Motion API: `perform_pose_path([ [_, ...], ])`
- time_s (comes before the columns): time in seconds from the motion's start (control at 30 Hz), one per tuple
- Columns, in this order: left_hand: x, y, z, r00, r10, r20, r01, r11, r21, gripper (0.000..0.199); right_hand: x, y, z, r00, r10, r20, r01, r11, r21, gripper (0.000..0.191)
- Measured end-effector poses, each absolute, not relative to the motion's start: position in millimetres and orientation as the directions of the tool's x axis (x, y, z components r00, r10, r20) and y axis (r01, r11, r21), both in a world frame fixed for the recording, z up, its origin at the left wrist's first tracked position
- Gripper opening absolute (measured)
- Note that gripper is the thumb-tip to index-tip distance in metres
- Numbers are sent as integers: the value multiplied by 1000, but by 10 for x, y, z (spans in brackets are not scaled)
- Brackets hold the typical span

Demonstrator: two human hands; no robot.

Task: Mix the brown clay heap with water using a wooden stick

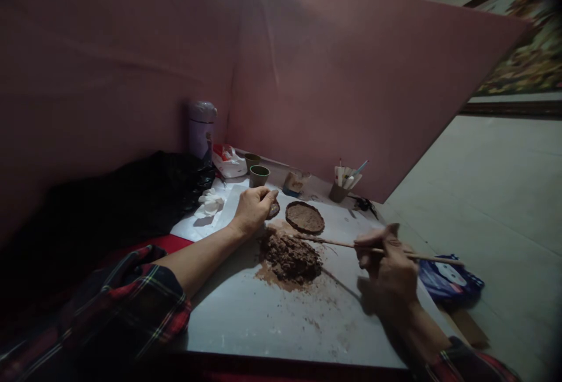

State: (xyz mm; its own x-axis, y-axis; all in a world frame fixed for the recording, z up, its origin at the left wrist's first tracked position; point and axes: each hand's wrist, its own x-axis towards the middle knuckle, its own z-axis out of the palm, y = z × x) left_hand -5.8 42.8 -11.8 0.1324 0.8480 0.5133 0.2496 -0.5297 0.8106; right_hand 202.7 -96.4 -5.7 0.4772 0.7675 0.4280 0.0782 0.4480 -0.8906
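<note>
My left hand point(253, 209) is closed on a small brown clay-like piece point(274, 211), partly hidden by the fingers. In my right hand point(390, 262) is a long thin wooden stick point(331, 242), gripped like a pen. The stick's far end reaches the upper edge of a heap of dark brown, clumpy material point(292, 258); whether it touches the heap I cannot tell. Just behind the heap lies a shallow round brown dish point(305, 218) with a raised, rough rim. Crumbs and brown smears surround the heap on the white tabletop point(246, 323).
Two small cups point(259, 176) and a glass jar point(293, 183) stand at the back. Further right is a holder with pens point(339, 192). A purple bottle point(202, 133), a black plastic bag point(132, 200) and crumpled white tissue point(209, 201) are left. Pink panels point(333, 77) wall the back.
</note>
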Motion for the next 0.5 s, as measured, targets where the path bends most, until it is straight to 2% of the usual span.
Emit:
perform_pose_path([
  [0.1,-58,428,-117,135,851,508,237,-525,817,36,2030,-926,-111,375,917,137,15,142,-990,47],
  [0.2,-58,422,-107,143,852,503,228,-523,821,36,2044,-893,-130,277,961,-29,-111,2,-994,40],
  [0.33,-58,417,-100,145,857,495,231,-516,825,36,2106,-849,-156,220,974,-57,-199,-13,-980,37],
  [0.5,-59,425,-110,147,847,510,239,-531,813,36,2121,-844,-170,212,977,4,-200,48,-979,39],
])
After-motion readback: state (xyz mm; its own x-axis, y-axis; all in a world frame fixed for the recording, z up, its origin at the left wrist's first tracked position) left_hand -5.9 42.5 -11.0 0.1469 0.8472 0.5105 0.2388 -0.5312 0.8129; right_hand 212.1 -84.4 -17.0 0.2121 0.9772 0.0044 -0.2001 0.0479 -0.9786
